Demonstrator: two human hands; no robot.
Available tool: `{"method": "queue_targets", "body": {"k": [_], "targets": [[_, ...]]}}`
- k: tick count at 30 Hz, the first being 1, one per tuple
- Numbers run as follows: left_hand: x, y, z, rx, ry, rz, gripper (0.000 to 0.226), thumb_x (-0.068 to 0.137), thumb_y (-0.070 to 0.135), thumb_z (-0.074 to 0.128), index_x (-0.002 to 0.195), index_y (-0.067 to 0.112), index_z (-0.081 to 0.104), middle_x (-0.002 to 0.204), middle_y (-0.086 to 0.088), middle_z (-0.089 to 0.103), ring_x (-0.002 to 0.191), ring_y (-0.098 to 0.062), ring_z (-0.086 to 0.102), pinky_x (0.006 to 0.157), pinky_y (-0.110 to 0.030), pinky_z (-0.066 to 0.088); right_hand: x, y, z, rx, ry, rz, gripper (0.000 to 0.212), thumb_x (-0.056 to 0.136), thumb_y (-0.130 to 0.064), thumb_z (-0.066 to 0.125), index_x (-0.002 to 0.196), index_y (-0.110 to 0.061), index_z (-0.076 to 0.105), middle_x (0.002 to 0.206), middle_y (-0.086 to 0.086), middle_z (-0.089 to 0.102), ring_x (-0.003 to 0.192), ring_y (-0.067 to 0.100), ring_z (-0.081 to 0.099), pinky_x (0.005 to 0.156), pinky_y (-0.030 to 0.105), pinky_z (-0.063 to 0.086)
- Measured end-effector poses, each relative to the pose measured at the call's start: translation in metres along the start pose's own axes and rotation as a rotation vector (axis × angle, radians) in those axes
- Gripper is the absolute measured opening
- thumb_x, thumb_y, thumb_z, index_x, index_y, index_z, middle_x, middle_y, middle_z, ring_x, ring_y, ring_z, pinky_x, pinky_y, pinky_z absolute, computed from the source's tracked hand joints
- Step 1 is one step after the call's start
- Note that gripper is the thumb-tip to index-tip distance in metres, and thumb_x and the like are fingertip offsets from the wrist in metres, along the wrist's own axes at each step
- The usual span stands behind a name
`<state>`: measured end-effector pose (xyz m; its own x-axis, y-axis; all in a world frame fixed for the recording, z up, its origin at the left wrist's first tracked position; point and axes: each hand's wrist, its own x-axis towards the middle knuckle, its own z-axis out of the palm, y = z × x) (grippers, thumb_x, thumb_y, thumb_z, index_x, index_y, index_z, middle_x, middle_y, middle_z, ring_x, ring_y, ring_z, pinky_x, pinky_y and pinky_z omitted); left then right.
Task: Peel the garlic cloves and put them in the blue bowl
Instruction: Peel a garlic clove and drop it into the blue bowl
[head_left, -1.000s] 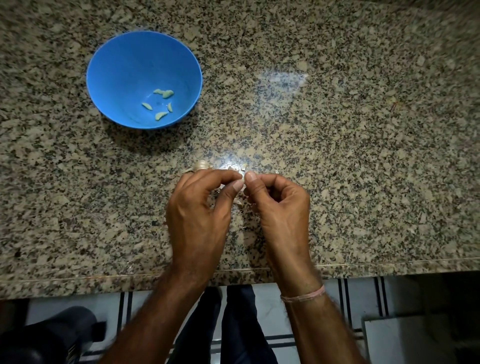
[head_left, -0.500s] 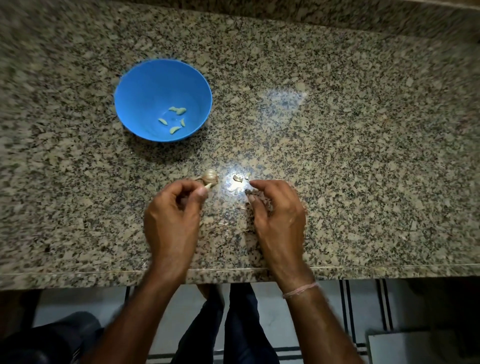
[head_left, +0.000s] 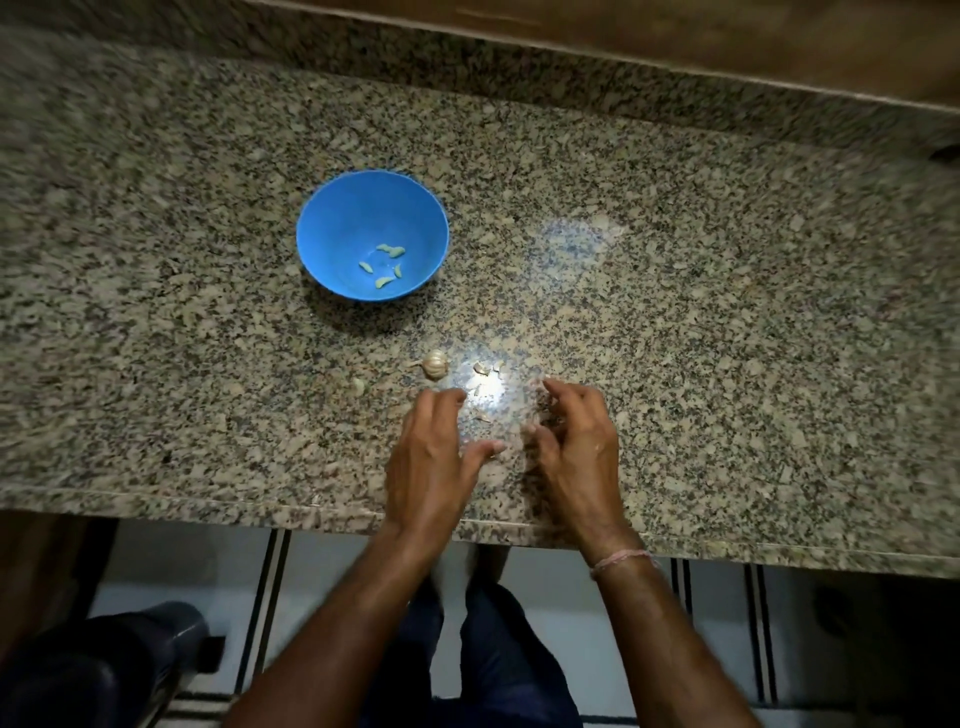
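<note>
Only the head view to go on, looking down at a speckled granite counter (head_left: 727, 322).

The blue bowl (head_left: 332, 218) sits toward the back left of the counter, well apart from both hands. A few peeled garlic cloves (head_left: 383, 281) lie scattered on its bottom, pale greenish against the blue.

Nearer the front edge there's a small garlic bulb (head_left: 435, 364) lying on the stone, with one loose clove (head_left: 358, 385) just to its left. Bits of papery skin (head_left: 485, 368) are dotted on the shiny patch right of the bulb, and one more scrap (head_left: 481, 416) lies between the hands.

The left hand (head_left: 431, 457) is palm down just in front of the bulb, fingers loosely stretched, thumb sticking out to the side, nothing in it as far as I can see. The right hand (head_left: 576, 441) is beside it, fingers spread and bent a bit like a claw over the counter. It's motion-blurred, but I can't spot anything pinched there either. The hands aren't touching each other.

There's a thin pink band (head_left: 618, 560) on the right wrist. Below the counter edge you get dark blue trousers (head_left: 509, 654), a pale striped floor (head_left: 717, 597) and some dark object (head_left: 104, 670) bottom left that I can't make out.
</note>
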<state>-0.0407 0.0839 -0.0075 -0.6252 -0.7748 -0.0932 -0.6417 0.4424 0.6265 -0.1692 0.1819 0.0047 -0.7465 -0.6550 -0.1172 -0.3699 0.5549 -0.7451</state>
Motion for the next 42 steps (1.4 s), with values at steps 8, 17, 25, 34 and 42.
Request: {"method": "queue_targets", "body": {"k": [8,17,25,34,42], "targets": [[0.019,0.009,0.012,0.006,0.083,-0.052,0.014,0.092,0.020,0.078,0.096,0.019,0.064,0.094,0.009,0.058,0.081,-0.009,0.056,0.062,-0.014,0.039,0.016,0.010,-0.003,-0.097,-0.009,-0.045,0.055,0.096,0.004,0.067,0.147,-0.009,0.053,0.128,0.001,0.054,0.115,0.012,0.052,0.094,0.007,0.041],[0.010,0.003,-0.001,-0.168,0.183,-0.184,0.017,0.093,0.014,0.076,0.088,0.023,0.062,0.086,0.013,0.059,0.076,0.000,0.057,0.061,-0.009,0.042,0.043,-0.018,0.028,-0.009,-0.090,-0.183,0.040,0.098,0.006,0.061,0.135,-0.009,0.064,0.122,0.001,0.060,0.108,0.010,0.057,0.097,0.017,0.053],[0.007,-0.002,-0.003,-0.174,0.255,-0.293,0.015,0.092,0.021,0.078,0.093,0.029,0.066,0.087,0.016,0.063,0.077,0.000,0.060,0.057,-0.015,0.043,0.043,-0.014,0.026,-0.168,-0.205,-0.308,0.055,0.096,-0.025,0.074,0.147,-0.017,0.054,0.137,-0.004,0.045,0.122,0.005,0.032,0.096,0.007,0.033],[0.005,0.002,-0.006,-0.233,0.314,-0.305,0.008,0.092,0.019,0.077,0.091,0.021,0.069,0.093,0.015,0.060,0.082,0.000,0.062,0.064,-0.016,0.055,0.046,-0.010,0.041,-0.285,-0.105,-0.453,0.005,0.096,-0.014,0.071,0.095,-0.017,0.066,0.093,-0.007,0.058,0.085,0.011,0.045,0.067,0.022,0.030],[0.000,-0.006,-0.013,-0.576,0.337,-0.512,0.009,0.090,0.025,0.079,0.088,0.029,0.072,0.085,0.010,0.076,0.079,-0.009,0.074,0.069,-0.035,0.065,0.048,-0.021,0.039,-0.312,-0.223,-0.389,0.015,0.100,-0.006,0.053,0.093,-0.017,0.060,0.090,-0.005,0.057,0.083,0.016,0.047,0.065,0.026,0.037]]}}
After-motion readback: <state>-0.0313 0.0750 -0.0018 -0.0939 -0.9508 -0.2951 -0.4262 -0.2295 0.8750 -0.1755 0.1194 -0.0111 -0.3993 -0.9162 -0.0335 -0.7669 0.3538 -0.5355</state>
